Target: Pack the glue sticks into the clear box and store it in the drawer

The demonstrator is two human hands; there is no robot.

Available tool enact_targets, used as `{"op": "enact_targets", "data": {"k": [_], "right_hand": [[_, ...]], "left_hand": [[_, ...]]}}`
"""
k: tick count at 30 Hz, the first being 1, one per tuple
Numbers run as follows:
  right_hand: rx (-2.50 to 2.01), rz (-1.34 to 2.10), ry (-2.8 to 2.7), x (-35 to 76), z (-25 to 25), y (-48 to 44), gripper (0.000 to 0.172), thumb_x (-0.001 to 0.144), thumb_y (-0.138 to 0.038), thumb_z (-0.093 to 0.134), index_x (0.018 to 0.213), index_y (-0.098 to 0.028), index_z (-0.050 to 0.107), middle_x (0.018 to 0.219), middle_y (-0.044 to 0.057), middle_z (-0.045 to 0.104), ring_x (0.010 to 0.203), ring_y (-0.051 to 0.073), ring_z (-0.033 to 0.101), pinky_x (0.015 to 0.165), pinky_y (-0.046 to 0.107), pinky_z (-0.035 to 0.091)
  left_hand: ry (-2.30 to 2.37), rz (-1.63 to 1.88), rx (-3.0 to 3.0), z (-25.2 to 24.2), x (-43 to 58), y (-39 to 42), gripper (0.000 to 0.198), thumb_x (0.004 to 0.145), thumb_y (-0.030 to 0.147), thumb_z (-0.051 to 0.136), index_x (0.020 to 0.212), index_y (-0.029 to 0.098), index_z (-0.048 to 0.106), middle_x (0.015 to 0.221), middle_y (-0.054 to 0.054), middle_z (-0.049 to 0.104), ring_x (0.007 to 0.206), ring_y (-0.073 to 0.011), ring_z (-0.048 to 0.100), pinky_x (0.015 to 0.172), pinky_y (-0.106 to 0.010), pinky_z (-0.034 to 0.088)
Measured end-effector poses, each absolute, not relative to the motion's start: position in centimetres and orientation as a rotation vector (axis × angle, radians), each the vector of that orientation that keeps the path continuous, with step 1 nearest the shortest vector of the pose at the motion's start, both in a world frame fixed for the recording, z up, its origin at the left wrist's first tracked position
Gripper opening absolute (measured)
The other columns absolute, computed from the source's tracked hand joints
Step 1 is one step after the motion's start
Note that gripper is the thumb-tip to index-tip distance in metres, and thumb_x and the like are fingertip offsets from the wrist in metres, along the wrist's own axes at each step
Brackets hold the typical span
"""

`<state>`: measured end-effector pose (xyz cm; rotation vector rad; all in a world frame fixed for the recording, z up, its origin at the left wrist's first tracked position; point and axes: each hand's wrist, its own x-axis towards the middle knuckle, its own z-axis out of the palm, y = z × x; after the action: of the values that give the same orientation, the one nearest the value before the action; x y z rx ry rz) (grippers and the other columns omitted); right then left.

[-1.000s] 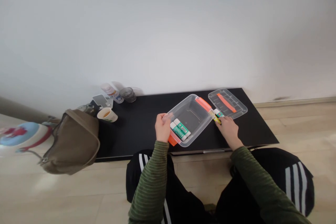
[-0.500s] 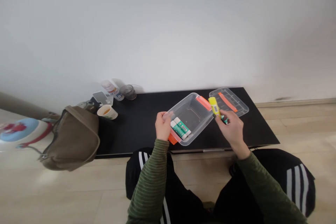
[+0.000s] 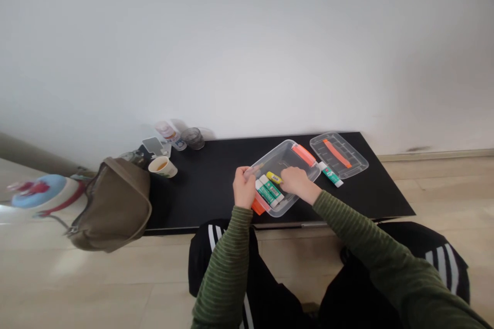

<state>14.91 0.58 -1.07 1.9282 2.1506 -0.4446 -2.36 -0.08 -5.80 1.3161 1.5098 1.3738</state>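
Note:
A clear plastic box with orange latches sits tilted on the black table, gripped at its left rim by my left hand. Inside it two green-and-white glue sticks lie side by side near the lower left. My right hand reaches into the box, its fingers closed on the end of a yellow glue stick beside the green ones. Just right of the box, another green-and-white glue stick lies on the table. Behind it is the clear lid with an orange handle.
On the black table, a paper cup holding an orange-brown drink, a bottle, a dark glass and a white phone-like object stand at the left. A brown bag leans at the table's left end. A white wall rises behind.
My right hand has moved left and down into the box with the yellow glue stick. The green glue stick right of the box now shows uncovered. My left hand still holds the box.

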Motion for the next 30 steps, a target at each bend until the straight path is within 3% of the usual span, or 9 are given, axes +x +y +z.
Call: {"op": "enact_targets", "data": {"k": [10,14,18,21,25,30], "right_hand": [[1.783,-0.574,2.104,14.8,-2.2,1.4,0.031,0.076,-0.022,0.067,0.105,-0.015,0.074,0.11,0.019,0.071,0.097,0.031,0.069,0.077,0.038,0.054],[1.824,-0.555,2.167,15.2,-1.3,0.5,0.026,0.084,-0.024,0.057,0.103,-0.018,0.074,0.109,0.016,0.072,0.099,0.03,0.068,0.077,0.037,0.052],[2.188,-0.445,2.625,17.0,-0.9,-1.1,0.03,0.093,-0.026,0.044,0.108,-0.023,0.069,0.108,0.007,0.071,0.102,0.021,0.065,0.085,0.033,0.05],[2.641,-0.172,2.964,19.9,-1.7,-2.1,0.028,0.094,-0.025,0.042,0.109,-0.02,0.066,0.102,0.009,0.069,0.095,0.02,0.062,0.087,0.033,0.049],[3.116,0.131,2.711,24.8,-4.4,-2.3,0.029,0.093,-0.024,0.042,0.116,-0.017,0.058,0.107,0.012,0.062,0.095,0.022,0.058,0.086,0.038,0.048],[2.941,0.13,2.336,29.1,-9.1,-2.3,0.031,0.088,-0.022,0.048,0.116,-0.013,0.058,0.111,0.015,0.06,0.112,0.029,0.049,0.094,0.041,0.041]], "left_hand": [[1.507,1.368,1.3,-5.9,-2.3,-0.1,0.021,0.073,0.016,0.054,0.093,0.02,0.058,0.091,-0.001,0.068,0.087,-0.0175,0.063,0.081,-0.029,0.047],[1.493,1.36,1.337,-5.9,-2.4,-0.1,0.02,0.073,0.016,0.053,0.093,0.021,0.057,0.092,-0.002,0.067,0.088,-0.0173,0.063,0.08,-0.029,0.047],[1.52,1.352,1.34,-5.7,-2.4,-0.1,0.02,0.073,0.016,0.054,0.093,0.02,0.058,0.09,-0.002,0.066,0.086,-0.0171,0.062,0.079,-0.028,0.047],[1.533,1.356,1.303,-5.4,-2.3,-0.2,0.018,0.074,0.019,0.056,0.092,0.02,0.058,0.087,-0.001,0.065,0.083,-0.0165,0.061,0.076,-0.028,0.046],[1.559,1.356,1.296,-5.1,-2.2,-0.3,0.015,0.076,0.024,0.06,0.09,0.019,0.059,0.085,0.0,0.064,0.08,-0.0159,0.059,0.074,-0.027,0.046],[1.547,1.365,1.272,-5.1,-2.2,-0.1,0.019,0.076,0.029,0.065,0.09,0.019,0.06,0.083,0.0,0.063,0.076,-0.015,0.058,0.072,-0.026,0.046]]}}
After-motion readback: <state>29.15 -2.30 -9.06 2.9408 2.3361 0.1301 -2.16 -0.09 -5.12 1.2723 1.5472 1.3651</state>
